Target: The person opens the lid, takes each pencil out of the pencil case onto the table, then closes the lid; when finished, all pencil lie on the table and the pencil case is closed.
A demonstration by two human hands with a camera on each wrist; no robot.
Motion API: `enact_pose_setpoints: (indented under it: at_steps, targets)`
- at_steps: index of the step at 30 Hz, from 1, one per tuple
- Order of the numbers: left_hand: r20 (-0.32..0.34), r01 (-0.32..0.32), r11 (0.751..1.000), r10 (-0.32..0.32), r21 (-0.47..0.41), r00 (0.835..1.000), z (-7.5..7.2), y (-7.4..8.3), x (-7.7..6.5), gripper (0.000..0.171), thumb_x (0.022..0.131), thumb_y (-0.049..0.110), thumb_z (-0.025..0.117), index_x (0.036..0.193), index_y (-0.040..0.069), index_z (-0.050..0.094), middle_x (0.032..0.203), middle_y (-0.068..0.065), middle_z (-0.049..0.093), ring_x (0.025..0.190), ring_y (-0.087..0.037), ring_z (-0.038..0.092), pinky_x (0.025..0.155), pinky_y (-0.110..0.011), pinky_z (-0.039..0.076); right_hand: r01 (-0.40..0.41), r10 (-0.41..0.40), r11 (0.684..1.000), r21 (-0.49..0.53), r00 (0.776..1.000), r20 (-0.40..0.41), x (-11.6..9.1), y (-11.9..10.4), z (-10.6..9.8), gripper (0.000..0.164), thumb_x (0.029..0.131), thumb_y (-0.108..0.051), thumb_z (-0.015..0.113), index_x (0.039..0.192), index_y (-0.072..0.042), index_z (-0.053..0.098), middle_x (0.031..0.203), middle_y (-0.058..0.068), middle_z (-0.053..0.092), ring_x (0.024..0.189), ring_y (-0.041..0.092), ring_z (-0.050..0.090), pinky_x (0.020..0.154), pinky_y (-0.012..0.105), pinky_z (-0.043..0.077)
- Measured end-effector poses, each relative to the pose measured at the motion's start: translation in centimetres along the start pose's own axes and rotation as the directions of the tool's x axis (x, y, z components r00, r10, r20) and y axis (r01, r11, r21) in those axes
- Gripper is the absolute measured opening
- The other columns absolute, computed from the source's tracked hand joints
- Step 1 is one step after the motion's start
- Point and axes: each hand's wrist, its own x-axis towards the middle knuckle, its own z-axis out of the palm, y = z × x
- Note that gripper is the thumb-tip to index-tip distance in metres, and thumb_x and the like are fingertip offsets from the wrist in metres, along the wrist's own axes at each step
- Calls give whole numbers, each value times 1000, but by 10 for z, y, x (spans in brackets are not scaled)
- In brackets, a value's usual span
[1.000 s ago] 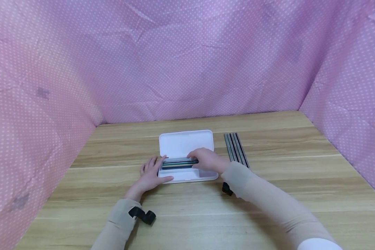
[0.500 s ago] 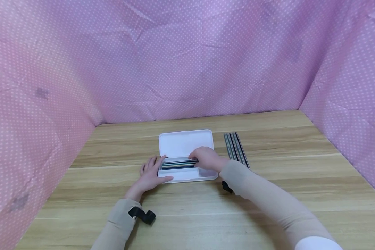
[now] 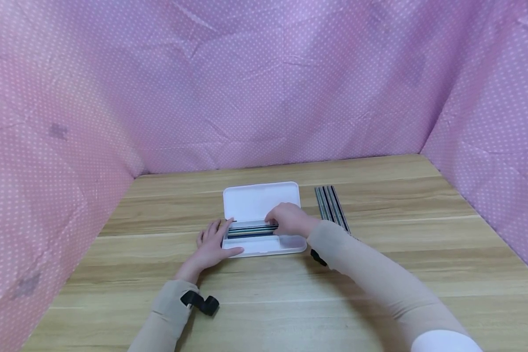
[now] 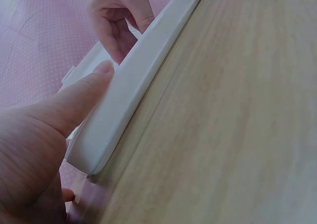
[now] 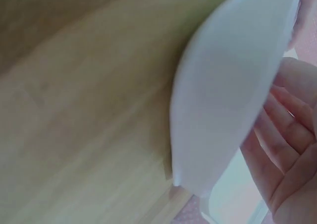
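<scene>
A white pencil case (image 3: 253,246) stands on the wooden table with its lid (image 3: 261,201) laid back. Several dark, striped pencils (image 3: 250,231) lie side by side in its long compartment. My right hand (image 3: 292,219) reaches into the case from the right, its thumb and fingers curled about the right ends of these pencils and hiding them. Spread over the case's left end is my left hand (image 3: 208,250), with the straight thumb on the front edge and a fingertip at the back corner. In the left wrist view that thumb (image 4: 74,102) rests along the white wall.
A second row of similar pencils (image 3: 330,208) lies on the table right of the case, partly behind my right forearm. A small compartment (image 3: 292,242) shows at the case's front right. Pink dotted cloth (image 3: 264,98) hangs around the table's back and sides.
My right hand has shifted very slightly back, and the pencils beneath it now lie closer and more even in the compartment. The left hand has stayed in place.
</scene>
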Motion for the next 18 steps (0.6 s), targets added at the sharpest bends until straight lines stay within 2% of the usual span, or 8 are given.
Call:
enact_pose_setpoints:
  at_steps: [5, 9, 18]
  targets:
    - [-8, -7, 1000, 7, 9, 1000, 0, -1, -1, 92, 79, 53, 70, 151, 20, 23, 154, -26, 9, 140, -46, 3, 107, -63, -3, 43, -42, 996, -83, 999, 9, -2, -3, 1, 27, 84, -8, 70, 111, -9, 71, 107, 4, 71, 99, 18, 63, 96, 35, 47]
    - [-4, -3, 1000, 3, 14, 1000, 0, 0, -1, 92, 79, 53, 70, 151, 20, 22, 154, -26, 9, 140, -46, 2, 107, -62, -3, 61, -60, 992, -107, 998, 13, -2, -4, 1, 25, 85, -7, 69, 110, -10, 71, 106, 4, 71, 97, 17, 63, 95, 35, 47]
    - [6, 7, 1000, -7, 8, 1000, 0, 0, 0, 92, 79, 53, 69, 151, 21, 22, 155, -25, 8, 141, -45, 1, 107, -62, -4, 59, -57, 997, -51, 997, 46, 2, 0, 3, 26, 86, -5, 68, 110, -10, 70, 99, 4, 69, 90, 16, 60, 91, 35, 48]
